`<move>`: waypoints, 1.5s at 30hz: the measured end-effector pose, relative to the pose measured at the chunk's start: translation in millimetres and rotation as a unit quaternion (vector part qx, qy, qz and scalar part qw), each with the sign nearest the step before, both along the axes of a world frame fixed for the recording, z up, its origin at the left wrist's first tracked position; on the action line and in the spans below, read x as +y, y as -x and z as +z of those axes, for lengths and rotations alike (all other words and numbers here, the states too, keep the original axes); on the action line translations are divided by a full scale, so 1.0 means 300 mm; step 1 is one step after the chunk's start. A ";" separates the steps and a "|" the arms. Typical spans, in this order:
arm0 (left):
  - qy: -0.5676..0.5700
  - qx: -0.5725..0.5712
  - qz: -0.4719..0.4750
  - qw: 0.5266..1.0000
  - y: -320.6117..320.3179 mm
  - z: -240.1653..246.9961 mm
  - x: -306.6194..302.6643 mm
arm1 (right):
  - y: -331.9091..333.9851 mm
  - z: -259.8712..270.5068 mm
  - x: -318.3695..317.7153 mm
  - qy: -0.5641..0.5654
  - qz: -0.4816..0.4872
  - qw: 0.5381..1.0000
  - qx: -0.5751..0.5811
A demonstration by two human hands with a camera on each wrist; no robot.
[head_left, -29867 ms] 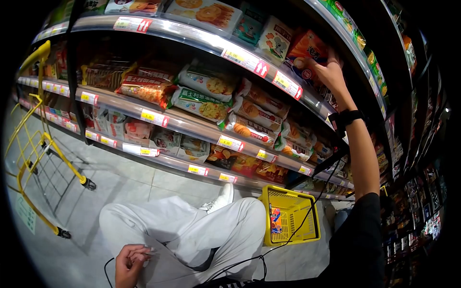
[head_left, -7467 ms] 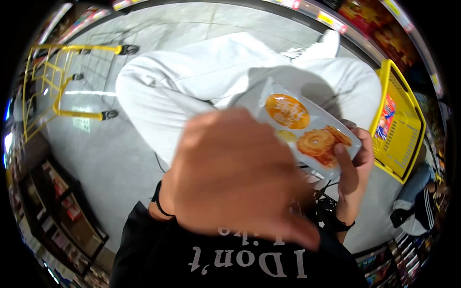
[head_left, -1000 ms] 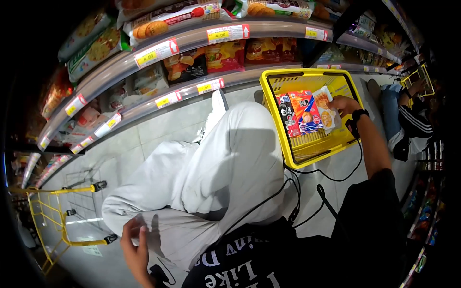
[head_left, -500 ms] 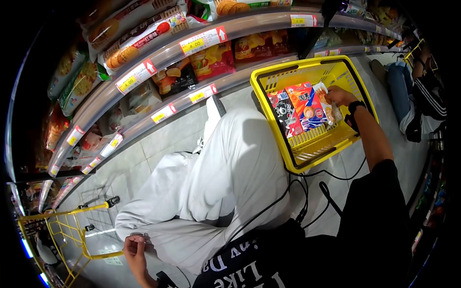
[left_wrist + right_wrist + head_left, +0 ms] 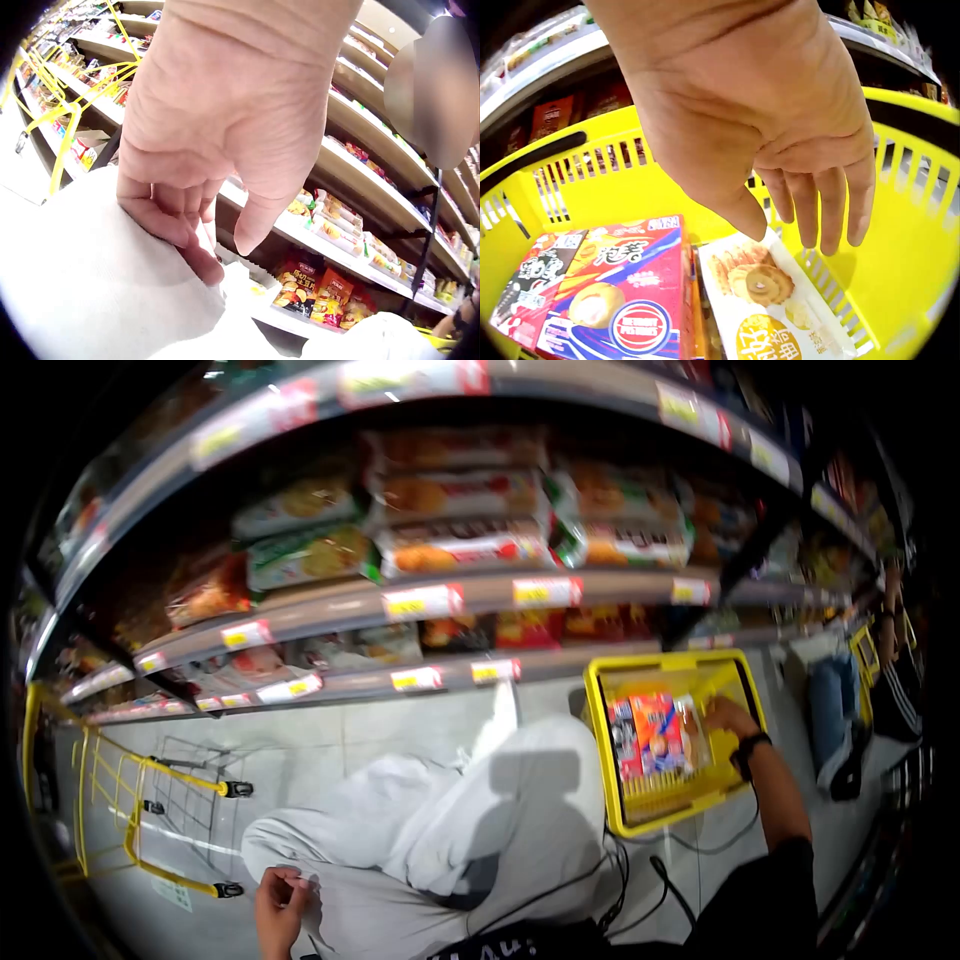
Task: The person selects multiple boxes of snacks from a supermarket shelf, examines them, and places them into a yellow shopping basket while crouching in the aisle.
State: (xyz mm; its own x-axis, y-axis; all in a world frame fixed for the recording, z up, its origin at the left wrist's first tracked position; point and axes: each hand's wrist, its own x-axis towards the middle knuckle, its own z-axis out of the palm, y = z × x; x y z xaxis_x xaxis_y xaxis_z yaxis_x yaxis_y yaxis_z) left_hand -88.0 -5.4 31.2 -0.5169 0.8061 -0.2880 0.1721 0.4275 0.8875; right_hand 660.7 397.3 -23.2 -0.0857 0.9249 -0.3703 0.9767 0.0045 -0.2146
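The right hand (image 5: 757, 120) hangs inside the yellow basket (image 5: 900, 202), fingers loose and apart, holding nothing. Just below its fingertips stands a white cookie pack (image 5: 761, 300); whether the thumb touches it, I cannot tell. Beside the pack is a red and blue box (image 5: 619, 289) with a black and red box (image 5: 536, 281) at its left. In the head view the same right hand (image 5: 732, 717) is over the basket's right part. The left hand (image 5: 232, 112) rests on the light trousers (image 5: 97, 277), fingers loosely bent with nothing in them.
Shelves with packaged biscuits (image 5: 460, 545) run across the front, above a shelf edge (image 5: 350, 610). A yellow cart (image 5: 130, 820) stands at the left. Black cables (image 5: 655, 900) lie by the basket. Another person (image 5: 835, 710) sits at the far right.
The right hand has let go of the cookie pack, which now stands beside the boxes in the basket. The head view has tilted up towards the shelves. The left hand stays on the trousers.
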 end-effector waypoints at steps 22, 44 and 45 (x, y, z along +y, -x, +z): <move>-0.023 0.094 -0.097 0.991 0.120 0.121 -0.032 | 1.166 0.616 -0.345 -0.096 0.454 0.884 -0.054; -0.253 0.480 0.188 0.819 0.679 1.161 1.107 | 0.999 0.203 -0.619 -0.079 0.470 0.879 -0.023; -0.171 0.498 0.185 0.830 0.666 1.185 1.118 | 0.992 0.189 -0.617 -0.083 0.468 0.880 -0.013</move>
State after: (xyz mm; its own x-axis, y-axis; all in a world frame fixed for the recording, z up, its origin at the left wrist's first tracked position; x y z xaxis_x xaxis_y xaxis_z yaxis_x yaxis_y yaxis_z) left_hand -287.9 330.0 386.7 -0.5910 0.4863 0.6436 0.8066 0.3667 0.4637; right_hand 363.2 212.0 33.5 -0.8316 0.4955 -0.2508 0.5334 0.8383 -0.1124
